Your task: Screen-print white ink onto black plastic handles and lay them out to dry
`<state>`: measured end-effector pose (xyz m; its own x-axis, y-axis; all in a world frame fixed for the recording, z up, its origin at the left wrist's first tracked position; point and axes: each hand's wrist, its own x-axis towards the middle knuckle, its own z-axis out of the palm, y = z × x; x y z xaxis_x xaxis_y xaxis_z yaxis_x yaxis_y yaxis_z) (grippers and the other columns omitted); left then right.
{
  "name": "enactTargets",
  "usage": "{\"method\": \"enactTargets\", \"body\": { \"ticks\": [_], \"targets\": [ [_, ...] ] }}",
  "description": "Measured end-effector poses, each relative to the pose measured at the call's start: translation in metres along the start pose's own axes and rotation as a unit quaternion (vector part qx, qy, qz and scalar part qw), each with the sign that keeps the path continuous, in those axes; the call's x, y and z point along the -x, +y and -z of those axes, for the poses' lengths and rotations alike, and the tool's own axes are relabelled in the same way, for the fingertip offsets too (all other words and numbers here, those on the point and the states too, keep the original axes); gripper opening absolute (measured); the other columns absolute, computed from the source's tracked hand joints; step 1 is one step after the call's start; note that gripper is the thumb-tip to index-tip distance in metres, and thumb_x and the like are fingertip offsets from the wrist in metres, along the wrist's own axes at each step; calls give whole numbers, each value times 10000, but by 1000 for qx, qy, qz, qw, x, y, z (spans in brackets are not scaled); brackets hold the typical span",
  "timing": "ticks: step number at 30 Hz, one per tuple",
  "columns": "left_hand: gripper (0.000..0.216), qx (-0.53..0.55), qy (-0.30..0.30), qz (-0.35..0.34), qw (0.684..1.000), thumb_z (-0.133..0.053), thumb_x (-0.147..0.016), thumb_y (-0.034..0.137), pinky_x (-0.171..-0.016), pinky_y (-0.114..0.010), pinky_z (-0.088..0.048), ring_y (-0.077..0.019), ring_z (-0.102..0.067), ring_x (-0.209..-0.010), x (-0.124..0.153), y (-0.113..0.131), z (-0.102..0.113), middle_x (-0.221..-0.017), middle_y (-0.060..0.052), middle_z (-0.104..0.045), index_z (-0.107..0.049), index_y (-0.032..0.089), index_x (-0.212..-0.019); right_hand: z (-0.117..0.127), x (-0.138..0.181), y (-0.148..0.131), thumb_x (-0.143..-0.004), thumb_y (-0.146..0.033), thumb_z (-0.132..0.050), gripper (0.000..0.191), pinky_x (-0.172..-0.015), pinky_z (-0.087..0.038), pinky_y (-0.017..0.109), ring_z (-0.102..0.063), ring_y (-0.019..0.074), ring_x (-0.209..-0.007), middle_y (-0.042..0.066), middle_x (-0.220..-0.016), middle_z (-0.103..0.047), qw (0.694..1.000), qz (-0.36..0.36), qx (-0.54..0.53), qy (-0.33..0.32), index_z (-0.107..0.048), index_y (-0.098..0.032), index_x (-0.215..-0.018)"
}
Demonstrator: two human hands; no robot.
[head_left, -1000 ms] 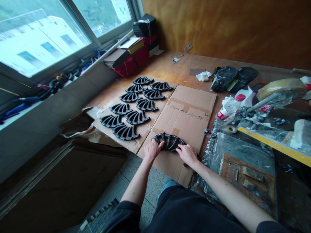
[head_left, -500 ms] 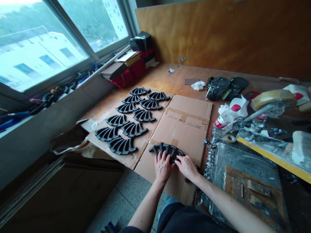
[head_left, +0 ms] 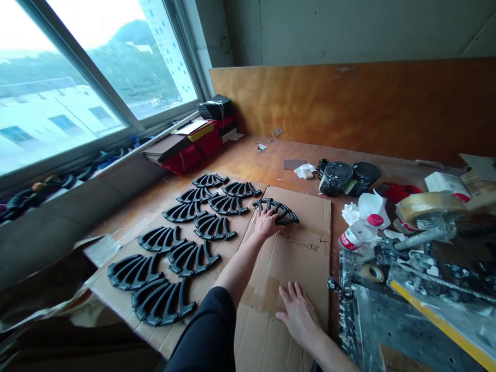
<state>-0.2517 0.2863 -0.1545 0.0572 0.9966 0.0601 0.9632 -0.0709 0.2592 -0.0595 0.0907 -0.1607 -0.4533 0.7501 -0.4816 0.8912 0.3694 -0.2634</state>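
A black fan-shaped ribbed piece (head_left: pixel 285 212) is at the far part of the cardboard sheet (head_left: pixel 298 266). My left hand (head_left: pixel 266 223) grips its near left edge, arm stretched forward; the fingertips are partly hidden among the ribs. Whether the piece touches the cardboard is unclear. Closer to me, my right hand (head_left: pixel 300 311) is open, fingers spread, low over or on the cardboard, with nothing in it. Several like black pieces lie in two rough rows to the left, among them a near one (head_left: pixel 163 301) and a middle one (head_left: pixel 215 227).
Along the right are a red-capped bottle (head_left: pixel 358 232), black-lidded tubs (head_left: pixel 338 178), a large tape roll (head_left: pixel 430 209) and a paint-spattered board (head_left: pixel 395 325). Stacked folders (head_left: pixel 182 150) stand by the window at the back left. A wooden panel (head_left: pixel 349 111) closes off the back.
My left hand has carried the fan-shaped piece forward, to the far part of the cardboard. My right hand has let go of it and opened. The view has tilted up.
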Motion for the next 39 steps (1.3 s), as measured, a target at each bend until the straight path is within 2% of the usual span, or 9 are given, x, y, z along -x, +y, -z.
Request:
{"method": "enactTargets", "body": {
  "ticks": [4,8,14,19,24,28,31,35,39],
  "targets": [
    [526,11,-23,-26,999,-685,-737,565,-1073,-472,-326,-318,-409,-1283,-81,-6,-14,-1389,-54,-542,-676,297,-1189,-21,-11,9,-761,-351,-706,740,-1136,-295,523,-266,373,-1420,146,-1525,-339,1000,-4,-27,-8,-455,-230,-1447],
    [510,14,-24,-10,1000,-654,-755,585,-1077,-459,-332,-313,-414,-1291,-123,-22,-24,-1385,-54,-547,-685,289,-1168,-46,-31,34,-717,-456,-743,779,-1113,-348,538,-291,403,-1399,128,-1507,-366,997,22,-64,-33,-478,-281,-1429],
    [533,4,-19,76,997,-576,-790,626,-1035,-487,-379,-332,-419,-1297,-126,-49,-28,-1407,-74,-527,-662,282,-1188,-86,-46,66,-830,-375,-633,638,-1030,-465,528,-360,397,-1356,67,-1480,-388,993,83,-80,-27,-435,-375,-1436],
    [568,-5,-17,125,992,-521,-837,599,-1063,-543,-345,-352,-344,-1369,-118,-51,-28,-1494,-95,-439,-591,274,-1297,-92,-39,53,-843,-332,-614,646,-1057,-411,591,-333,414,-1363,81,-1491,-358,995,62,-74,-1,-409,-363,-1454],
    [673,-21,65,124,990,-466,-906,457,-1127,-589,-234,-320,-116,-1487,-70,-29,-45,-1619,-106,-174,-276,259,-1520,-54,-23,28,-695,-462,-765,936,-1143,-248,597,-180,421,-1428,173,-1549,-239,995,30,-91,-18,-351,-224,-1500],
    [624,-4,117,111,987,-404,-926,436,-1153,-533,-236,-316,-199,-1471,-6,-12,-66,-1570,-179,-285,-358,142,-1475,-23,-6,18,-731,-497,-746,886,-1147,-232,567,-208,384,-1439,212,-1541,-283,991,44,-128,8,-390,-179,-1476],
    [602,15,140,61,988,-362,-928,429,-1156,-495,-261,-296,-240,-1461,32,-7,-80,-1530,-196,-359,-406,100,-1430,-8,-1,20,-722,-527,-745,778,-1097,-342,511,-329,375,-1394,220,-1473,-419,988,72,-114,70,-529,-135,-1358],
    [583,13,136,57,989,-319,-909,443,-1147,-461,-298,-292,-312,-1434,76,1,-92,-1471,-212,-442,-487,102,-1351,15,15,35,-720,-508,-748,424,-935,-487,393,-605,290,-1109,125,-1070,-711,989,110,-79,61,-713,-152,-946],
    [526,-7,149,58,987,-334,-869,446,-1084,-440,-391,-294,-467,-1332,121,15,-90,-1356,-167,-573,-557,177,-1261,33,86,66,-791,-447,-694,249,-884,-489,299,-658,192,-949,17,-925,-732,980,89,-139,109,-710,-206,-849]
  ]
}}
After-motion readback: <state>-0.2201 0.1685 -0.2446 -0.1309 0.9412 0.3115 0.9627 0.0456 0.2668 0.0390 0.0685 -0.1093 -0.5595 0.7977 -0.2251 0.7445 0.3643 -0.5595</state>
